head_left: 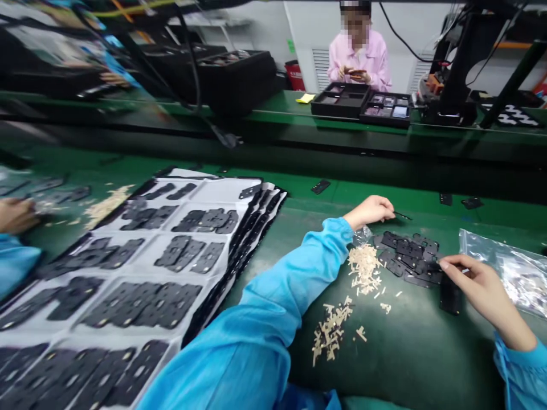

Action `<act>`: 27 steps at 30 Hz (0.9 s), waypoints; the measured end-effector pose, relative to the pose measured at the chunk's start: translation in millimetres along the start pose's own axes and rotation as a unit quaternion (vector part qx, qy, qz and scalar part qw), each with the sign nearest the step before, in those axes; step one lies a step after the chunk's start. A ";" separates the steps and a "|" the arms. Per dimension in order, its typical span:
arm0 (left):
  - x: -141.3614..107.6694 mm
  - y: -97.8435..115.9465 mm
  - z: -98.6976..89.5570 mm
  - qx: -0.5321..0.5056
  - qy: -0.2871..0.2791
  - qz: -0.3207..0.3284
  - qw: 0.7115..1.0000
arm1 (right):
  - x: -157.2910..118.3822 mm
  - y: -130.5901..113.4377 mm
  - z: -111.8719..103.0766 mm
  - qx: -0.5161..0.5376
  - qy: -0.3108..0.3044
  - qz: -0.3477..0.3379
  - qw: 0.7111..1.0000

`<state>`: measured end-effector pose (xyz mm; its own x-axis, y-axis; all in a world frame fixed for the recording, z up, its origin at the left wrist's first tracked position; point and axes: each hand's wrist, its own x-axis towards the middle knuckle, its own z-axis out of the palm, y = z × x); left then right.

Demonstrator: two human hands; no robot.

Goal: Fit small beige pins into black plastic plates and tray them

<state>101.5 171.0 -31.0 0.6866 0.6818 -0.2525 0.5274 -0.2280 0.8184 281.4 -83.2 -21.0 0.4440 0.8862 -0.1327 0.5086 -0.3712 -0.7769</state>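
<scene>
My left hand (371, 210) is closed, pinching a thin black plate (403, 216) seen nearly edge-on. Just below it lies a loose pile of flat black plates (410, 253) with cut-outs. My right hand (481, 285) is at the right of this pile, thumb and index finger pinched together. Whatever sits at those fingertips is too small to make out. A darker black plate (450, 294) shows right under the thumb; whether the fingers hold it is unclear. Small beige strips (365, 267) are heaped left of the pile, and more beige pieces (332, 333) lie scattered nearer me.
A stack of white compartment trays (217, 191) on my left carries rows of black plates. At right is a clear plastic bag (521, 279). Another worker's hand (17, 215) works at far left. Across the raised green shelf, a person in pink (359, 57) sits behind black boxes (339, 102).
</scene>
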 end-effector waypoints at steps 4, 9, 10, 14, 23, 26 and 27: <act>-7.2 9.6 5.0 -0.001 -0.025 0.015 1.000 | -1.2 0.1 5.8 -0.009 -0.020 -0.008 1.000; -11.9 -22.9 -67.7 0.056 0.139 -0.065 0.987 | -6.9 4.9 9.4 -0.014 -0.034 0.010 0.999; -14.5 -34.2 -86.6 0.069 0.177 -0.097 0.977 | -7.6 5.6 10.7 -0.008 -0.037 0.011 0.999; -26.1 -76.4 -136.4 0.093 0.267 -0.195 0.939 | -7.4 4.8 16.6 0.016 -0.059 -0.012 0.998; -32.1 -65.0 -92.4 -0.035 0.185 -0.055 0.981 | -9.9 1.1 23.0 0.031 -0.086 -0.044 0.995; -42.5 -39.1 -59.9 -0.092 0.098 0.024 0.991 | -10.4 -1.3 25.1 0.028 -0.088 -0.064 0.994; -46.0 -31.1 -50.0 -0.108 0.075 0.042 0.990 | -10.7 -2.6 25.7 0.028 -0.086 -0.067 0.994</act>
<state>28.5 181.6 -19.1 0.6332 0.7657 -0.1126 0.3417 -0.1460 0.9284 256.4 -84.6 -33.4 0.2406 0.9624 -0.1260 0.5108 -0.2359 -0.8267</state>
